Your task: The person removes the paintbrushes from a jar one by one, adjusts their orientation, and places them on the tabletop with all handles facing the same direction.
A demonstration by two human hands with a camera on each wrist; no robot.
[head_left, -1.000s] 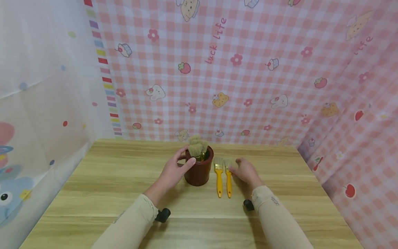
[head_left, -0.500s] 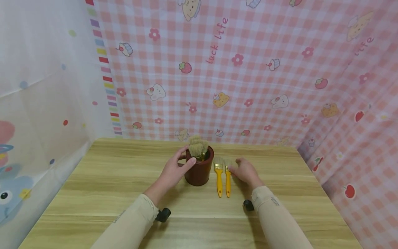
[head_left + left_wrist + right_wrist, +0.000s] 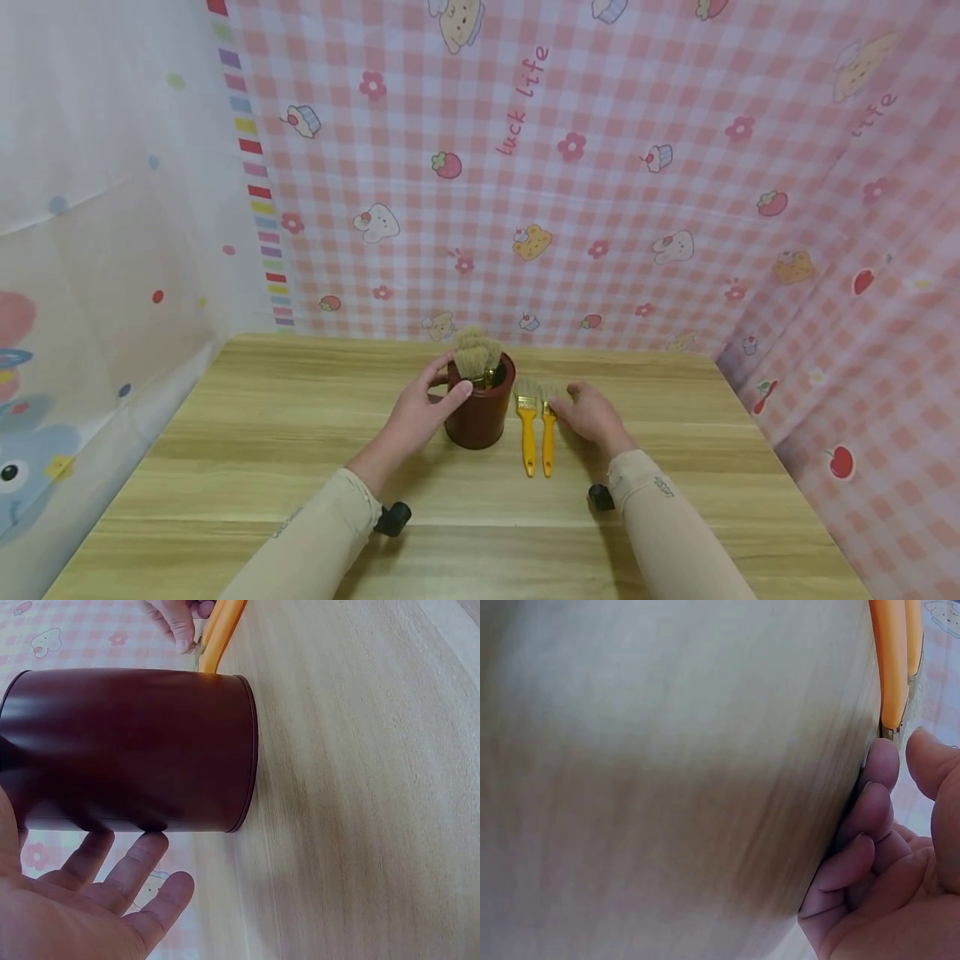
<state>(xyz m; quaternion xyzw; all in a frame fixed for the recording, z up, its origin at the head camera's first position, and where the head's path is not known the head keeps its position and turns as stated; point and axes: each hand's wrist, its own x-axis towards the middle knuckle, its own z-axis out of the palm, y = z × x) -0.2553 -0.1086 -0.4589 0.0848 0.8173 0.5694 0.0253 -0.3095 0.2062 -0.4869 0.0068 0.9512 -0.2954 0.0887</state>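
Observation:
A dark reddish-brown round brush holder (image 3: 477,417) stands upright on the table, with several brushes (image 3: 474,358) in it, pale bristles up. My left hand (image 3: 422,404) holds its left side, thumb at the rim; in the left wrist view the fingertips touch its wall. Right of the holder lie two yellow-handled paintbrushes side by side, bristles away from me: a wider paintbrush (image 3: 528,437) and a narrower paintbrush (image 3: 548,446). My right hand (image 3: 592,414) rests at the narrower one, thumb and curled forefinger at its metal band, the contact partly hidden.
The wood-grain table (image 3: 300,467) ends at a pink checked cloth (image 3: 480,208) behind, with more cloth on the right. A pale printed sheet (image 3: 135,250) hangs on the left. A black wrist camera (image 3: 393,518) sits under the left sleeve, another black camera (image 3: 600,497) by the right.
The narrower paintbrush has shifted slightly left at its handle end, closer to the wider one. My left hand and the holder stay in place.

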